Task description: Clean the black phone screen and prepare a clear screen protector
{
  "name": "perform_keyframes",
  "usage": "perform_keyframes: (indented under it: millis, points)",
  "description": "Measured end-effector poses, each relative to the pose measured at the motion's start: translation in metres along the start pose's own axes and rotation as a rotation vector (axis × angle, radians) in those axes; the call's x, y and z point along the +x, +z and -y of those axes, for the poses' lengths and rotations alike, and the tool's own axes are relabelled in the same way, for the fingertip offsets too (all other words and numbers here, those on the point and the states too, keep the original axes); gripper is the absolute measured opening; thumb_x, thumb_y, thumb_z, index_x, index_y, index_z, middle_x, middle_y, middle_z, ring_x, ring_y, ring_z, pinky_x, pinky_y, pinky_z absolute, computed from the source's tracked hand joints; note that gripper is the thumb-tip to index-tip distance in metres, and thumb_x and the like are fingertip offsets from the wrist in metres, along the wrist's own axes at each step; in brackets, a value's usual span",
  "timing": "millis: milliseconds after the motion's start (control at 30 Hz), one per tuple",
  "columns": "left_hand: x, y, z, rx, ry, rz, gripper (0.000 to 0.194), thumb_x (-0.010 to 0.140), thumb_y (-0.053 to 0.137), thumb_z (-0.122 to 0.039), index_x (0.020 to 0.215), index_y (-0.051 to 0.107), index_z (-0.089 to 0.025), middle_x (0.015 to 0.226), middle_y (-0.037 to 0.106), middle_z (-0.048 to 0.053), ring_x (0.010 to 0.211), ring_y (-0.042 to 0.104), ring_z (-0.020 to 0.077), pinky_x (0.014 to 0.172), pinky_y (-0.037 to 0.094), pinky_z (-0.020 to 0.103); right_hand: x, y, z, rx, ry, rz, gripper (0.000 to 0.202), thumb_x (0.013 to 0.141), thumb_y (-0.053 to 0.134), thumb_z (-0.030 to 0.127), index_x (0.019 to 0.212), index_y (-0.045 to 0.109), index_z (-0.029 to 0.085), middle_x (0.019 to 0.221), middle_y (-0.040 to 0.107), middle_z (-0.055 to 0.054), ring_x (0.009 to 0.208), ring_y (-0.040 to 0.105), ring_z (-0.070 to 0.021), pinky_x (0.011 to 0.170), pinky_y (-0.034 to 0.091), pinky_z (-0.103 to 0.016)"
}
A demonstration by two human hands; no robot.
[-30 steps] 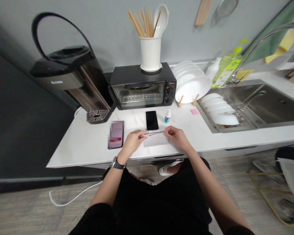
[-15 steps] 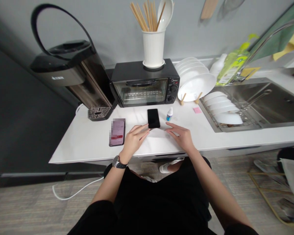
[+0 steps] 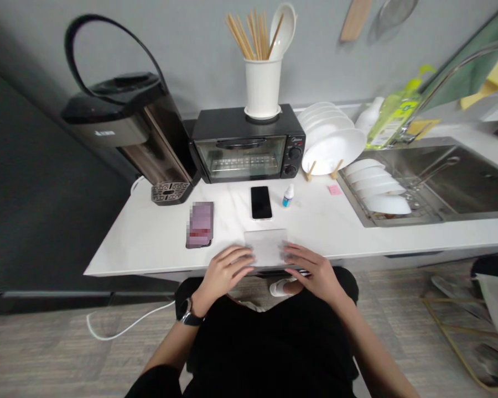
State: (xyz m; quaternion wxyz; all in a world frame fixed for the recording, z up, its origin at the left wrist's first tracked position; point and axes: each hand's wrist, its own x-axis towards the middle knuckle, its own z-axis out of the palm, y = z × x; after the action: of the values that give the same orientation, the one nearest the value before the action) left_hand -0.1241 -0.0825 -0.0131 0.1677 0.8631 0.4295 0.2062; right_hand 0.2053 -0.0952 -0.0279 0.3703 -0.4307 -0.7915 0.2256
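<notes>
A pale grey folded cloth [image 3: 266,244] lies flat near the front edge of the white counter [image 3: 149,243]. My left hand [image 3: 224,269] rests at its near left corner, fingers spread and touching it. Touching the near right corner is my right hand [image 3: 309,267], also with fingers apart. Neither hand holds anything. Beyond the cloth lie a black phone [image 3: 261,202] and a small dropper bottle [image 3: 288,195]. A dark phone-sized item with a blurred face [image 3: 200,224] lies to the left.
A black toaster oven [image 3: 248,145] stands at the back with a white utensil holder [image 3: 262,87] on top. A water boiler [image 3: 128,130] is at left. White plates [image 3: 330,141] stand in a rack beside the sink [image 3: 448,177]. A pink note [image 3: 334,189] lies near them.
Both hands have drawn back toward the counter's front edge, away from the phone. The cloth, lifted between them a second ago, now lies flat on the counter.
</notes>
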Motion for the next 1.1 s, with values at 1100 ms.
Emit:
perform_keyframes:
  millis: [1100]
  points:
    - [0.044,-0.009,0.012,0.134,0.028,0.114,0.057,0.117,0.046,-0.038,0.174,0.048,-0.038,0.183,0.047,0.006,0.171,0.042,0.0300,0.146,0.026,0.062,0.052,0.025,-0.015,-0.206,-0.092,0.028,0.051,0.103,0.055,0.011,0.147,0.075,0.026,0.162,0.070,-0.013,0.159,0.056,-0.0370,0.134,0.047,-0.066]
